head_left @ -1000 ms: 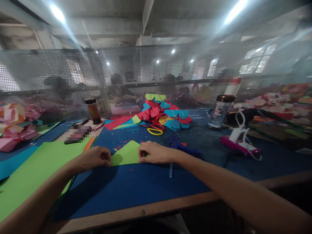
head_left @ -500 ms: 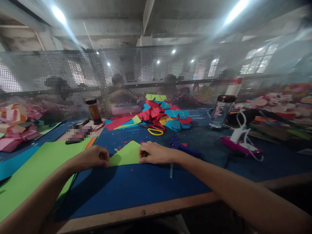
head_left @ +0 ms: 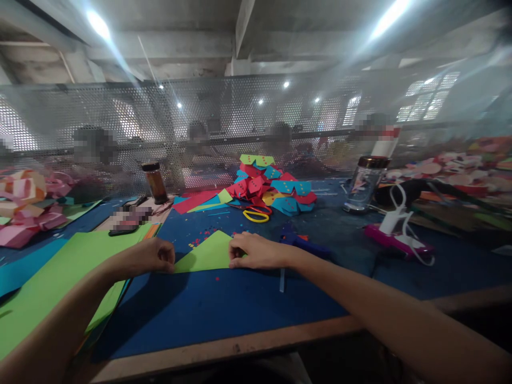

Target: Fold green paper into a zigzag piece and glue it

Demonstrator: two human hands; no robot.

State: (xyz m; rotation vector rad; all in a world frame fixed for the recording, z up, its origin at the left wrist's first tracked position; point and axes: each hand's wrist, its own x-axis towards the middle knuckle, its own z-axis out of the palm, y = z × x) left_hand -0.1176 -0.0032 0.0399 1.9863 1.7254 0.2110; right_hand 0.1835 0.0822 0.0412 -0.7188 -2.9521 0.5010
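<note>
A light green folded paper point(head_left: 208, 253) lies on the blue table top point(head_left: 224, 304), shaped like a triangle with its peak pointing away from me. My left hand point(head_left: 154, 256) is curled into a fist and presses on the paper's left corner. My right hand point(head_left: 254, 250) rests on the paper's right corner with its fingers bent and pressed down on the fold. Both forearms reach in from the near edge.
A stack of green sheets point(head_left: 60, 277) lies at my left. Behind the paper sit yellow scissors point(head_left: 256, 214), a heap of folded coloured papers point(head_left: 268, 186), a brown jar point(head_left: 154, 182), a glass jar point(head_left: 362, 184), a glue gun point(head_left: 298, 241) and a white clip stand point(head_left: 396, 218). People sit beyond a mesh screen point(head_left: 224, 122).
My left hand has slid left along the paper's lower edge, and more of the green paper shows between the hands. The right hand has stayed where it was.
</note>
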